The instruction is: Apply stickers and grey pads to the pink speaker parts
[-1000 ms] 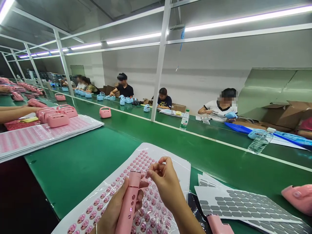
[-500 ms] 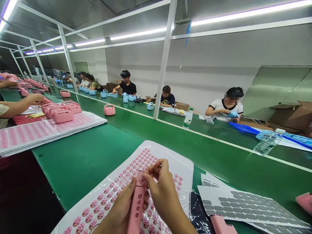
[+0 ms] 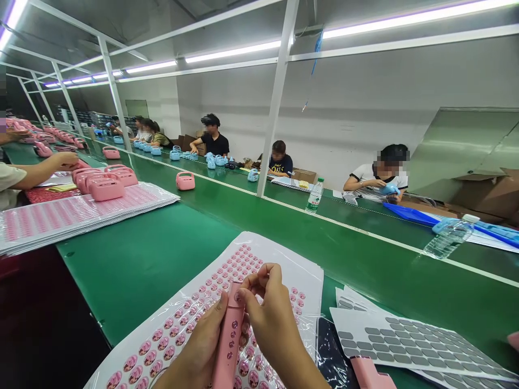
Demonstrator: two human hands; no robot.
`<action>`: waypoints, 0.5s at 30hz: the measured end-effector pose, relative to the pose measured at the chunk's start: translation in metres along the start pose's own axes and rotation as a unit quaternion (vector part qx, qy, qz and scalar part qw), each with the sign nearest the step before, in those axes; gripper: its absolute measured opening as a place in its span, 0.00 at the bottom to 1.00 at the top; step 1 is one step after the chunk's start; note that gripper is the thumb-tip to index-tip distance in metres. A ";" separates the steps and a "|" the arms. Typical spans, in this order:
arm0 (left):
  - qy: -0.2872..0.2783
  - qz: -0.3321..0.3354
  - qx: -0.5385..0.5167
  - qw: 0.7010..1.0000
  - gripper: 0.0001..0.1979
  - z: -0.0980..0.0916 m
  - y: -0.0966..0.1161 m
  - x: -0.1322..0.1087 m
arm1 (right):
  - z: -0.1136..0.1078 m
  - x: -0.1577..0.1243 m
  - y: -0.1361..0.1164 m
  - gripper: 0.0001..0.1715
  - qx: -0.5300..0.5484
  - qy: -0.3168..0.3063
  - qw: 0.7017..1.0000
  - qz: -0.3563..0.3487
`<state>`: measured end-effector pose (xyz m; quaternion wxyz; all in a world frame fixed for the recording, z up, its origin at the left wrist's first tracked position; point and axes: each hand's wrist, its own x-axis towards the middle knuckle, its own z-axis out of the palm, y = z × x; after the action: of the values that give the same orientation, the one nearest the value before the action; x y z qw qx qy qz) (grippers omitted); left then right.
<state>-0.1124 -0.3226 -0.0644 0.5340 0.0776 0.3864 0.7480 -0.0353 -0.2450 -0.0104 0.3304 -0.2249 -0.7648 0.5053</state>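
Observation:
A pink device (image 3: 228,346), narrow side up with several small round buttons, is held by my left hand (image 3: 198,346), fingers wrapped round it. My right hand (image 3: 270,308) has its thumb and fingertips pressed at the device's far end, over a round sticker there. Whether the fingertips still grip the sticker is too small to tell. Under both hands lies a white sheet (image 3: 279,256) with rows of round pink stickers, some places on it bare.
Sheets of grey oval stickers (image 3: 389,343) and a pink piece (image 3: 368,373) lie at the right. Pink devices (image 3: 106,186) stand on stacked sticker sheets at the left. Bottles (image 3: 314,195) stand or lean along the belt (image 3: 227,216); people work across it.
The view has shifted slightly. My hands hold almost the same pose on the pink device. A person's hand at the far left has moved a little.

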 end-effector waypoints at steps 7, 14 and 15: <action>-0.004 -0.003 0.015 1.000 0.19 -0.001 -0.002 0.000 | -0.004 0.000 -0.004 0.13 -0.015 -0.007 1.000 -0.007; -0.002 -0.005 0.019 1.000 0.18 -0.002 -0.001 -0.001 | -0.007 0.001 -0.005 0.13 -0.034 -0.025 0.999 -0.014; -0.003 -0.006 0.018 1.000 0.18 -0.002 -0.001 -0.001 | -0.007 0.001 -0.005 0.13 -0.038 -0.025 0.999 -0.017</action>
<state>-0.1121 -0.3242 -0.0665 0.5383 0.0867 0.3991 0.7372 -0.0311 -0.2419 -0.0040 0.3102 -0.2119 -0.7954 0.4756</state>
